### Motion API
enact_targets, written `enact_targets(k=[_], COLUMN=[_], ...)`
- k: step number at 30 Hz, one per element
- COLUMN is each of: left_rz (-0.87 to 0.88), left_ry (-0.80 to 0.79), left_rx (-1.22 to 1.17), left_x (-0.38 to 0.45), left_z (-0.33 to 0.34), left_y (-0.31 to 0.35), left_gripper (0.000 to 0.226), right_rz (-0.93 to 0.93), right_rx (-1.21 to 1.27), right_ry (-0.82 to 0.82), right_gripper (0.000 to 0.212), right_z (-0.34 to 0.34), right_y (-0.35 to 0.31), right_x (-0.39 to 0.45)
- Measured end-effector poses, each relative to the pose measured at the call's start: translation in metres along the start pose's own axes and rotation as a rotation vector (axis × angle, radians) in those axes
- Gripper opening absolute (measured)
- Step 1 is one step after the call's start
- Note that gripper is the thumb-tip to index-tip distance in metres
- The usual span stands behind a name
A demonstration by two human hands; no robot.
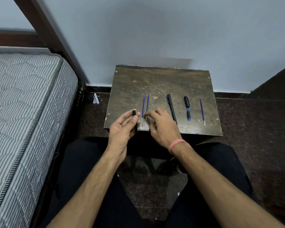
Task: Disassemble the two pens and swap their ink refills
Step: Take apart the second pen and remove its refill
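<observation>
Surroundings: mattress (23,112) left of counter (163,79)
Refills: blue pair (145,106) — another (202,111) well right
Left hand (122,129): clamped on black barrel (135,122)
Right hand (163,127): fingers curled over pair — grip unclear

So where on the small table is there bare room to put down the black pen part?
The far half of the table, behind all the parts, is bare, as is the left strip beside the two refills. The near right, between pen, cap and lone refill, is crowded.

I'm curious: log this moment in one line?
left hand: holds black pen barrel | right hand: reaching two refills | table
</observation>
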State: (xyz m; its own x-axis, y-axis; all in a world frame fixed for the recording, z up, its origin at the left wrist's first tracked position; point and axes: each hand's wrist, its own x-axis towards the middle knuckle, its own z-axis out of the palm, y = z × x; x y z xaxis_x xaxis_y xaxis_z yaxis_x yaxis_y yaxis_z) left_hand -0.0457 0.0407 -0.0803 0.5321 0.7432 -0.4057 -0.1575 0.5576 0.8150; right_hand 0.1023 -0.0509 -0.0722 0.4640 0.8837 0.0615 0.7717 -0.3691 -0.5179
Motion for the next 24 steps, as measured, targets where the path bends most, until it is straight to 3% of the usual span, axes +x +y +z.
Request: enact_targets(k=[5,14,18,22,24], left_rz=[0.002,-0.011,-0.027,-0.018,-0.014], left_ry=[0.010,-0.022,-0.034,-0.029,-0.037], left_rx=[0.031,0.044,0.058,0.059,0.071], left_x=[0.000,-0.004,-0.006,-0.007,-0.007], left_z=[0.000,0.001,0.001,0.004,0.006], left_y=[-0.005,-0.006,-0.006,-0.005,-0.005], left_gripper=[0.027,0.027,0.024,0.023,0.023], right_rz=[0.038,0.297,0.337,0.488,0.545], right_rx=[-0.033,-0.136,-0.048,0.115,0.098], right_ry=[-0.003,0.115,0.159,0.276,0.254], right_gripper=[0.020,0.019,0.017,0.020,0.023], right_z=[-0.005,-0.007,-0.008,-0.013,-0.013], right_y=[-0.006,-0.017,-0.019,-0.021,-0.021], right_x=[0.002,-0.014,-0.021,-0.004,0.006])
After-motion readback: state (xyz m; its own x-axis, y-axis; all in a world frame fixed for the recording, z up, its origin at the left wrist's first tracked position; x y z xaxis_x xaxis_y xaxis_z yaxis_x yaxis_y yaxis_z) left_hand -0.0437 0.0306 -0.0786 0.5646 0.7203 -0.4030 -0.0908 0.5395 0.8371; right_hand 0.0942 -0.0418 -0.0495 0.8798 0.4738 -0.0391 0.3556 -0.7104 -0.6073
